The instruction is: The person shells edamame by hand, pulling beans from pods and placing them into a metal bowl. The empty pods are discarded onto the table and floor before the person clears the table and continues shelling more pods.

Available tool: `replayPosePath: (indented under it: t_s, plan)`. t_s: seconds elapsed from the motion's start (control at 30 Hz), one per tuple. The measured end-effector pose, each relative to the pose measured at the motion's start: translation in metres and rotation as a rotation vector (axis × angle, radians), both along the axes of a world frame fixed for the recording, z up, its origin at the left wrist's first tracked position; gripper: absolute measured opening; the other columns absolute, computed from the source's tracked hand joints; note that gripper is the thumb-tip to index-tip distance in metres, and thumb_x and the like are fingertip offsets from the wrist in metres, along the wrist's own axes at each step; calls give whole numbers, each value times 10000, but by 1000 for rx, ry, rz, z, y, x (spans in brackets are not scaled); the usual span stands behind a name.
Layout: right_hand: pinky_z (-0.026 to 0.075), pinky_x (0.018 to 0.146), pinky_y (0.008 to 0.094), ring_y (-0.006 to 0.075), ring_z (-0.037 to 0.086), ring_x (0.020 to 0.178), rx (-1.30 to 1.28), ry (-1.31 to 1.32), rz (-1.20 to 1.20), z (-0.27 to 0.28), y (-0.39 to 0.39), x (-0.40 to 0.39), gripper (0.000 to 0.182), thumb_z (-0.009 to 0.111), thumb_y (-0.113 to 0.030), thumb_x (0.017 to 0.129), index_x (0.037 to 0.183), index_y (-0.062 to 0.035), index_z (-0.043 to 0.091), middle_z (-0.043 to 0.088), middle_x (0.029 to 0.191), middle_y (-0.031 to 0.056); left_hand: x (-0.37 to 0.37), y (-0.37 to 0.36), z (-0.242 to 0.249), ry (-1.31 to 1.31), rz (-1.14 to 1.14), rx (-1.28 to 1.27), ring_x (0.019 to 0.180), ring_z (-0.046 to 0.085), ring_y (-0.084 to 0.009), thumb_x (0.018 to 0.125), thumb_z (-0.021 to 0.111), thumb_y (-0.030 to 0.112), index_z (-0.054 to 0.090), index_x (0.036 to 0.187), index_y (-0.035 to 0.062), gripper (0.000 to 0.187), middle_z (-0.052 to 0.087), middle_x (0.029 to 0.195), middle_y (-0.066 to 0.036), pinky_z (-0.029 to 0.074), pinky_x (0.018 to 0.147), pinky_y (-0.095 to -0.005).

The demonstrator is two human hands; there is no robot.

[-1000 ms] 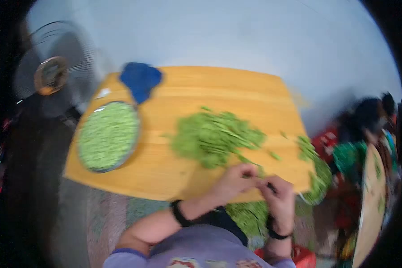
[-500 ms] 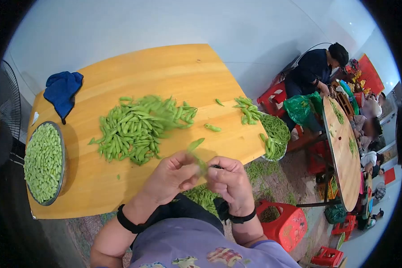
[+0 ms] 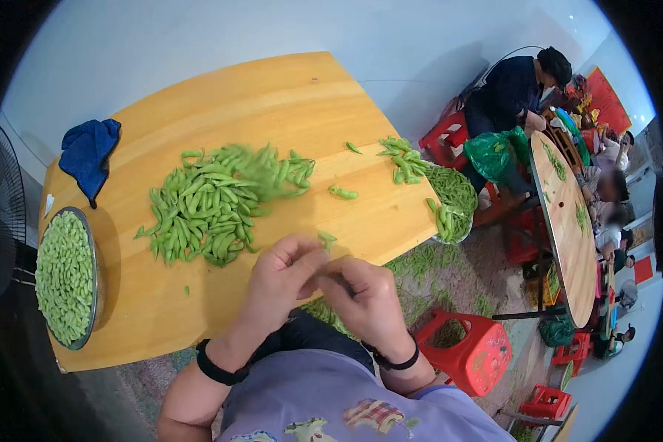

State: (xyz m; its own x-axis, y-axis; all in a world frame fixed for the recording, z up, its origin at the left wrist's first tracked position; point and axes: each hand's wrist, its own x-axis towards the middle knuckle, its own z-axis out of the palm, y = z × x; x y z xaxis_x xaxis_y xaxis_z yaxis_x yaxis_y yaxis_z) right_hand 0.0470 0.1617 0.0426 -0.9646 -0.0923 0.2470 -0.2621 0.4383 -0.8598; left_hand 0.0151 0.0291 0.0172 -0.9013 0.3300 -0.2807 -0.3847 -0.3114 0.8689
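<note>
Because the fingers of both hands meet over it, only one end of the green pod (image 3: pixel 327 239) shows, just beyond the fingertips and above the near edge of the worktop (image 3: pixel 258 96). The left hand (image 3: pixel 283 283) looks pinched on its lower part; whether the right hand (image 3: pixel 365 298) clamps it too, blur and overlap prevent telling. Judging by the pile of pods (image 3: pixel 202 206) farther off, it should be very light, pliant rather than stiff, perhaps a little slick, and apt to split along its seam, so thumb and forefinger belong near the ends, with gentle pressure. Its exposed end points away from the chest, toward the worktop's far side; the long axis seems to run outward from the fingertips, though the hidden length leaves this uncertain.
</note>
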Motion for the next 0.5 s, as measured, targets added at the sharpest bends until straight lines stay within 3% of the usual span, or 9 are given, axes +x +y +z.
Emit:
replayPosePath:
  t_s: [0.07,0.1,0.13,0.17,0.23,0.27,0.3,0.37,0.5]
  plan:
    - [439,509,294,195,553,541,-110,-128,38,1,8,0,80,595,-35,751,801,24,574,560,624,117,-4,-8,-8,-81,-64,216,474,392,-32,846,559,120,535,856,49,76,513,682,19,294,409,-154]
    - [435,507,282,159,540,538,-221,-256,75,1,10,0,79,593,-35,759,803,28,573,554,615,91,-4,-8,-8,-85,-66,213,474,392,-32,846,559,120,535,856,49,76,513,682,19,294,409,-154]
    - [386,462,236,89,467,513,-267,-196,88,-3,9,1,85,578,-40,778,828,28,576,514,583,33,-4,-9,-7,-96,-75,205,468,386,-33,843,563,123,539,837,49,78,514,680,15,290,403,-152]
    - [386,462,236,89,467,513,-270,-198,84,-4,11,0,85,578,-40,778,828,28,576,514,583,33,-3,-9,-5,-108,-83,197,462,380,-33,840,566,127,543,818,50,83,515,678,11,286,398,-151]
    - [320,423,197,61,408,466,-992,-640,247,-6,22,-5,94,568,-45,787,852,22,573,495,584,16,-2,-10,1,-104,-99,222,463,372,-25,845,553,115,544,814,52,70,490,651,15,273,395,-148]
    - [256,407,167,31,348,441,-1144,-632,339,-10,24,-5,106,558,-54,795,863,27,559,477,596,9,-2,-9,3,-100,-114,246,465,364,-17,849,539,102,545,810,54,62,465,623,19,260,393,-145]
    - [256,407,167,31,348,441,-1145,-632,339,-14,27,-7,106,558,-54,795,863,27,559,477,596,9,-2,-11,3,-101,-115,245,465,364,-17,849,539,102,545,810,54,62,465,623,19,260,393,-145]
    - [266,404,173,36,352,429,-1475,-735,530,-21,31,-10,102,546,-51,800,846,40,550,482,610,17,-3,-17,2,-224,-231,486,479,400,-43,850,526,115,520,867,61,57,521,693,-27,288,396,-139]
    - [259,397,182,34,337,419,-1441,-694,486,-21,35,-11,110,533,-58,804,842,46,541,469,599,14,-3,-19,-1,-239,-220,578,508,432,-46,855,505,108,508,893,62,60,531,709,-40,290,393,-134]
